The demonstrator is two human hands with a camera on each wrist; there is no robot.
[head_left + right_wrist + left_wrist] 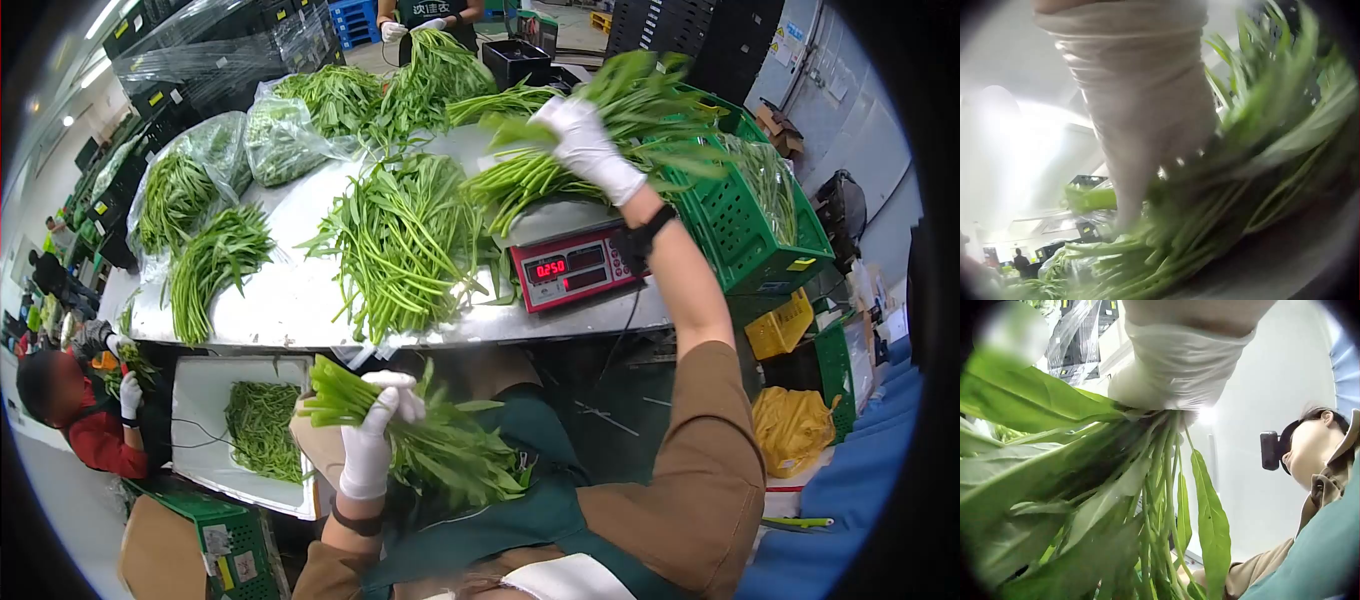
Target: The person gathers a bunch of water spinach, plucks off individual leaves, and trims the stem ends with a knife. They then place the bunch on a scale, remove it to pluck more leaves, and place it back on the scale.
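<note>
At the metal packing table: two gloved hands, each gripping a bunch of greens.

Near side, below the table [300, 215] edge: left hand [370, 440], white glove, fingers curled round a bunch of long-leaved greens [450, 460]. Cut stems point left, leaves trail right over the dark green apron [540, 430]. How tightly the fingers close, cannot tell.

Far right, above the table: right hand [590, 150], white glove, fingers closed round a second bunch [640, 105]; leaves fan right, blurred. Finger detail is blurred in the right wrist view. Beneath the hand, stemmed greens [530, 185] lie over the red digital scale [575, 268]; display reads 0.250.

Centre of table: a large loose heap [400, 240], stems toward the near edge. Left: a smaller bunch [215, 262], with clear plastic bags [285, 140] of greens farther back. Right, beside the table: green plastic crate [745, 240], bagged greens [765, 185] inside. Near left, below the edge: white box [195, 395] holding loose greens [262, 430].

Far side: a person in a dark apron [430, 15], white gloves. Left: a worker in red [105, 440], also holding greens.
</note>
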